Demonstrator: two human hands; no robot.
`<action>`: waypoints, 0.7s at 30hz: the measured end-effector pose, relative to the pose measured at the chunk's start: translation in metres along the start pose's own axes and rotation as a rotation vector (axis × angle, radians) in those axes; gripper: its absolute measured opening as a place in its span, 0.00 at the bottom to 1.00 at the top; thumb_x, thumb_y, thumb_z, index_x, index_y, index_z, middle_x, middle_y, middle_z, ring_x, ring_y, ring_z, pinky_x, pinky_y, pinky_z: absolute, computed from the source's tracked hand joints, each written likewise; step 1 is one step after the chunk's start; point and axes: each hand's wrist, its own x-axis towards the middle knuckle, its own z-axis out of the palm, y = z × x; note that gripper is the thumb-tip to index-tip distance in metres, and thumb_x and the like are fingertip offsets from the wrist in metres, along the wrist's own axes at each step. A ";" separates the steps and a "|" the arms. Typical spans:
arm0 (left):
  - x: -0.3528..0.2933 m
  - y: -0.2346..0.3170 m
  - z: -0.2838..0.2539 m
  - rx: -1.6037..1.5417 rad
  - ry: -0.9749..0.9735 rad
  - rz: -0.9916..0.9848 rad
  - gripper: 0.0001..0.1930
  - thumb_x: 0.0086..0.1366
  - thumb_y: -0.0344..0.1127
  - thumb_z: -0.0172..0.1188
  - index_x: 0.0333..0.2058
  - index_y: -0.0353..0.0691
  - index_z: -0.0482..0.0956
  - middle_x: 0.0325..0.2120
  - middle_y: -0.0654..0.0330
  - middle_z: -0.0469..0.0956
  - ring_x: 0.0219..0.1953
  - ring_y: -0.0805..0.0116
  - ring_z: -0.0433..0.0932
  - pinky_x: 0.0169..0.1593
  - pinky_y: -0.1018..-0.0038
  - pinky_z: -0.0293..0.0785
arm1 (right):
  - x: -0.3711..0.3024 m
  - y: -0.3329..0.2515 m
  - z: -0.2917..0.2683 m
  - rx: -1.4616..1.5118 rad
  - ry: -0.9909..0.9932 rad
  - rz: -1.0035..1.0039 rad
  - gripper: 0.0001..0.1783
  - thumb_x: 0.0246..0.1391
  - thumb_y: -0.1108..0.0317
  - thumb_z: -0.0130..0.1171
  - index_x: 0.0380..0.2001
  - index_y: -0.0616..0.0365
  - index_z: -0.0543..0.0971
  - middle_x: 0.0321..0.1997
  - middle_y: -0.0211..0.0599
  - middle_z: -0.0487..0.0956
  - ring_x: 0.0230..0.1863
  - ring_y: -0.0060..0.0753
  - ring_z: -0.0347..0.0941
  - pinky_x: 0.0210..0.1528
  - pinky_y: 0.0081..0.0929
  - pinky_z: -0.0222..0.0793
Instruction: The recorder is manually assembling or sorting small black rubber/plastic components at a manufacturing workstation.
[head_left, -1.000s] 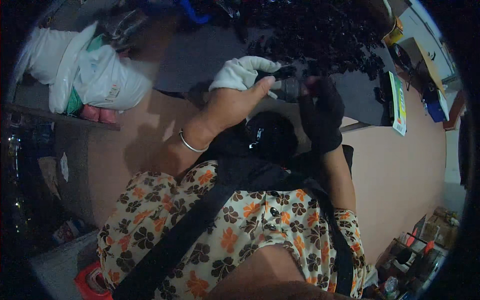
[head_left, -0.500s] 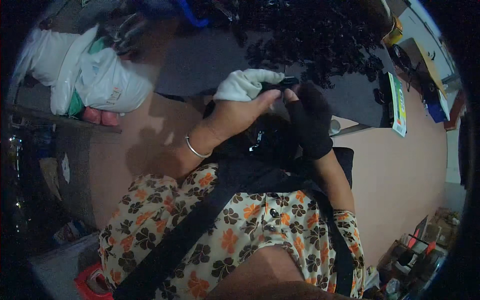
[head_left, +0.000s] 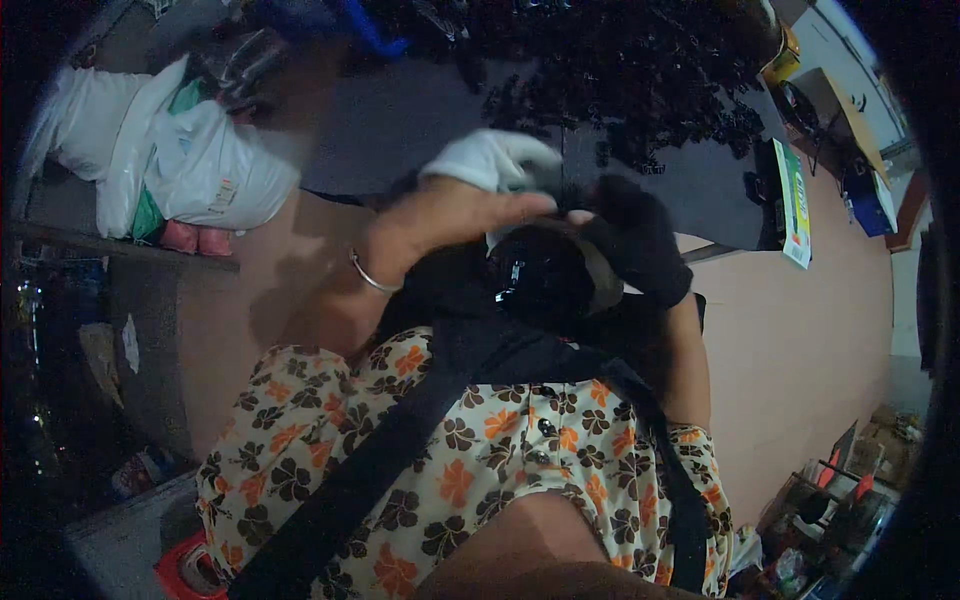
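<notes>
Forearms come first: both of mine rise from the lower edge out of flowered sleeves and bend inward, meeting high over my chest. My left forearm, with a thin metal bangle [head_left: 368,276] at the wrist, slants up to the right. My right forearm stands steeper.

Beyond them lies the dark grey mat [head_left: 400,130] on the pinkish floor, strewn at its far side with a heap of small black parts [head_left: 640,70]. White plastic bags [head_left: 190,165] sit off to my left, and a green-and-white flat packet [head_left: 795,200] lies near the mat's right edge.

Between my hands is a white cloth glove [head_left: 495,160], bunched and crumpled, sitting on top of my left hand's fingers, raised above the mat.

My left hand [head_left: 450,215] is bare, its back to me, fingers stretched flat and close together toward the right, pressed against the white glove. My right hand [head_left: 635,240] wears a black glove and is curled narrow, its fingertips meeting my left fingertips at a small dark piece [head_left: 570,195] I cannot make out.
</notes>
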 end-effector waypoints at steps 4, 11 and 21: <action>0.042 -0.028 -0.039 0.582 0.123 -0.069 0.24 0.53 0.50 0.58 0.44 0.40 0.74 0.35 0.48 0.76 0.37 0.51 0.75 0.41 0.65 0.71 | 0.001 0.068 -0.024 -0.439 0.439 -0.118 0.14 0.44 0.62 0.57 0.33 0.58 0.76 0.35 0.46 0.76 0.38 0.49 0.71 0.40 0.39 0.66; 0.084 -0.085 -0.052 1.016 0.201 -0.289 0.15 0.54 0.42 0.54 0.39 0.47 0.77 0.33 0.50 0.77 0.35 0.50 0.76 0.40 0.57 0.71 | 0.010 0.078 -0.041 -0.788 0.392 -0.196 0.15 0.42 0.70 0.56 0.37 0.58 0.75 0.39 0.45 0.74 0.42 0.49 0.69 0.44 0.38 0.65; 0.037 -0.059 -0.062 0.100 0.396 -0.297 0.13 0.59 0.33 0.50 0.41 0.38 0.75 0.32 0.49 0.77 0.33 0.62 0.78 0.35 0.68 0.75 | 0.004 0.056 -0.029 -0.611 0.489 -0.172 0.12 0.42 0.71 0.57 0.34 0.60 0.75 0.34 0.42 0.76 0.40 0.43 0.73 0.40 0.33 0.68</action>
